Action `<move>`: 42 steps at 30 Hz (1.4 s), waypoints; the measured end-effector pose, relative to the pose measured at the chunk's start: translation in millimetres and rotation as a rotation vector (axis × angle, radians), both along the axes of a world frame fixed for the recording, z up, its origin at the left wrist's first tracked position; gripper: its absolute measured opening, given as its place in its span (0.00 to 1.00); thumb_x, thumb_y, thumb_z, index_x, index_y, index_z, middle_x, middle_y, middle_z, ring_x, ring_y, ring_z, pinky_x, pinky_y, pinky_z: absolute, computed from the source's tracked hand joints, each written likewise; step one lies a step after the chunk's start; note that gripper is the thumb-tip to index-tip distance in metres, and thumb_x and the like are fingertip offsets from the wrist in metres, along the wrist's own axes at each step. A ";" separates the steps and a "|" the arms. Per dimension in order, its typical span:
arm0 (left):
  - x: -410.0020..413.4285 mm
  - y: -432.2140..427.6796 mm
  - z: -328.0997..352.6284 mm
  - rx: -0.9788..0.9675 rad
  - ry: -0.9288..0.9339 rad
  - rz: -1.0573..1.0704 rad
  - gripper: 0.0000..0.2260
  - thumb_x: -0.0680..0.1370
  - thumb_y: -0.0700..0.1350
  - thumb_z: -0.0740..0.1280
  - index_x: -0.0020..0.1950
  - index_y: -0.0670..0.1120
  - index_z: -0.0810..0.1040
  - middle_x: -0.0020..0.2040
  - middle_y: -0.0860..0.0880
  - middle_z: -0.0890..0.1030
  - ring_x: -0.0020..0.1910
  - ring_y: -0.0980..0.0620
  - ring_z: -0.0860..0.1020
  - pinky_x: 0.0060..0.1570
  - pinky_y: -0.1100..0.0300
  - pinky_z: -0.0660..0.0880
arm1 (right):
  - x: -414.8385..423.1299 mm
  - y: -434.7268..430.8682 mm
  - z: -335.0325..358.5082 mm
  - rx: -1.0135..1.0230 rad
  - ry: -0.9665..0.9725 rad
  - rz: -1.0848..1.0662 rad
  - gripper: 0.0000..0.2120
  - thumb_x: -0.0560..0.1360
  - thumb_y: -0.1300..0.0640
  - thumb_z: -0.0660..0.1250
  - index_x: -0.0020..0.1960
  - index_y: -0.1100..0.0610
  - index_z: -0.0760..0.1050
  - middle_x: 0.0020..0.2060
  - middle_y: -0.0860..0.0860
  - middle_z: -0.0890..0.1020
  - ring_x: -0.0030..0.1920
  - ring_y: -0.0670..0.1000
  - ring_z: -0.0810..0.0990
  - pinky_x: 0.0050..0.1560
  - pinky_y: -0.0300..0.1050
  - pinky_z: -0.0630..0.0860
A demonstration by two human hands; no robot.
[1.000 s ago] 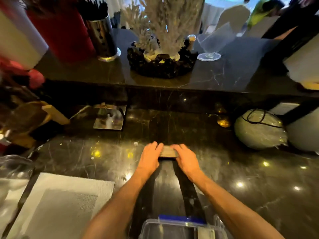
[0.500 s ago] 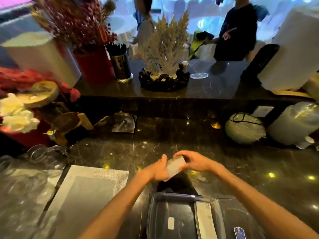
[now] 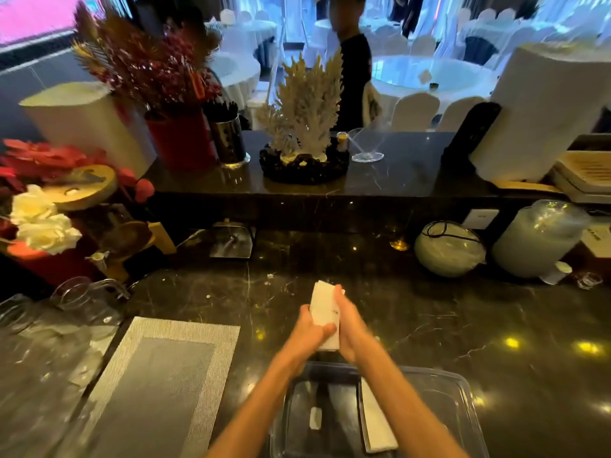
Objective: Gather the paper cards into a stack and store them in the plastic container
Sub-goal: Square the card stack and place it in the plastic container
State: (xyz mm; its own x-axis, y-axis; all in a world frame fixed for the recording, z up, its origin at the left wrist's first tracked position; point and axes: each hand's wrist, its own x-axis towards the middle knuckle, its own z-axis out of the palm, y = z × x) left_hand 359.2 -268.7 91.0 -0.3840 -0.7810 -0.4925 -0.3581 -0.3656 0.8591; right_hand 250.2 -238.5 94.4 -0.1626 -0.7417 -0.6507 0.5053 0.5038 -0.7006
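Head view: rectangular white paper card stack (image 3: pixel 325 314) between both hands, left (image 3: pixel 305 332) and right (image 3: pixel 352 328).

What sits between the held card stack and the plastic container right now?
Nothing: in the head view only bare dark counter separates the card stack, held by both hands, from the plastic container.

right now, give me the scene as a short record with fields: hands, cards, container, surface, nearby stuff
left hand: grips the left side of the card stack
right hand: grips its right side
card stack: white, held between both hands above the counter, long axis pointing away
plastic container: clear, open, just in front of the person, below the hands; a white sheet lies inside
counter: dark marble
placemat: grey, left of the container
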 end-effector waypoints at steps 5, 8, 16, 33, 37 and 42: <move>9.5 -0.2 -9.4 0.064 0.020 0.027 0.25 0.77 0.41 0.67 0.72 0.47 0.62 0.64 0.46 0.75 0.60 0.49 0.75 0.60 0.51 0.75 | -4.5 2.4 0.4 -0.043 -0.037 -0.008 0.36 0.80 0.34 0.47 0.75 0.58 0.64 0.71 0.57 0.72 0.71 0.57 0.71 0.72 0.55 0.65; 3.2 9.6 -15.3 0.070 0.018 0.004 0.27 0.77 0.42 0.69 0.71 0.48 0.61 0.62 0.47 0.74 0.54 0.54 0.75 0.53 0.56 0.77 | -1.2 -0.3 0.9 0.002 0.060 0.013 0.39 0.77 0.31 0.51 0.76 0.59 0.63 0.70 0.60 0.73 0.68 0.58 0.74 0.70 0.56 0.68; 5.5 7.4 -11.3 0.032 -0.015 -0.047 0.26 0.78 0.41 0.68 0.72 0.49 0.60 0.56 0.53 0.74 0.50 0.57 0.74 0.38 0.67 0.75 | 6.2 0.9 -4.8 -0.022 0.026 0.037 0.22 0.80 0.44 0.61 0.68 0.55 0.69 0.56 0.59 0.79 0.57 0.58 0.78 0.61 0.57 0.77; 97.3 76.3 -86.8 0.020 -0.255 0.006 0.20 0.84 0.49 0.53 0.77 0.53 0.62 0.76 0.44 0.66 0.72 0.44 0.67 0.72 0.43 0.66 | 18.7 102.4 -99.8 0.362 0.205 0.171 0.08 0.76 0.58 0.71 0.54 0.57 0.78 0.51 0.54 0.84 0.53 0.54 0.80 0.62 0.54 0.75; 96.4 86.5 -93.6 -0.003 -0.230 0.048 0.25 0.81 0.35 0.54 0.75 0.56 0.63 0.65 0.50 0.74 0.54 0.58 0.75 0.44 0.71 0.73 | 35.9 88.1 -115.0 0.399 0.290 0.178 0.10 0.75 0.56 0.72 0.54 0.57 0.76 0.51 0.54 0.82 0.53 0.55 0.80 0.54 0.50 0.78; 97.0 83.5 -96.7 -0.012 -0.238 0.042 0.26 0.81 0.33 0.55 0.77 0.53 0.63 0.63 0.49 0.76 0.55 0.56 0.76 0.47 0.67 0.76 | 61.2 77.5 -123.4 0.407 0.304 0.198 0.09 0.73 0.56 0.74 0.49 0.54 0.76 0.51 0.53 0.83 0.50 0.53 0.81 0.48 0.47 0.79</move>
State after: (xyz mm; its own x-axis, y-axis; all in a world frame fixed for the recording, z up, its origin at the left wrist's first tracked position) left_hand 456.2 -185.2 -5.7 -0.2254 -0.8002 -0.5557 -0.5358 -0.3746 0.7567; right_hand 311.5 -161.1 -29.1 -0.2712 -0.4749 -0.8372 0.1780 0.8300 -0.5285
